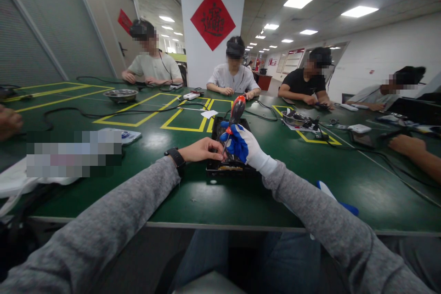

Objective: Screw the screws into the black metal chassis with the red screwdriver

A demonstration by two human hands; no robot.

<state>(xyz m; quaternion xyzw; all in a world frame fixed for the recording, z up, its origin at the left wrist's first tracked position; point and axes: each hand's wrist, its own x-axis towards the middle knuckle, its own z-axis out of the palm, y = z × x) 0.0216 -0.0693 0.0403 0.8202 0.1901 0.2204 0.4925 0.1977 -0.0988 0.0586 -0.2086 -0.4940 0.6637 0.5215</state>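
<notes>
Screwdriver tip lost among fingertips

From where I'm standing, the gloved right hand (246, 147) covers part of the screwdriver (237, 110), whose tip vanishes by the bare left hand (206, 149); I can't make out what those fingertips touch. Between them they hide much of the black tray (216, 171) near the tabletop's (179, 200) front edge, its dark contents too small to name. Toward the left front corner, blurred squares (74, 154) mask something. A grey sleeve (310, 204) partly covers a glove (347, 206). Another person's hand (8, 121) is cut off at far left.
</notes>
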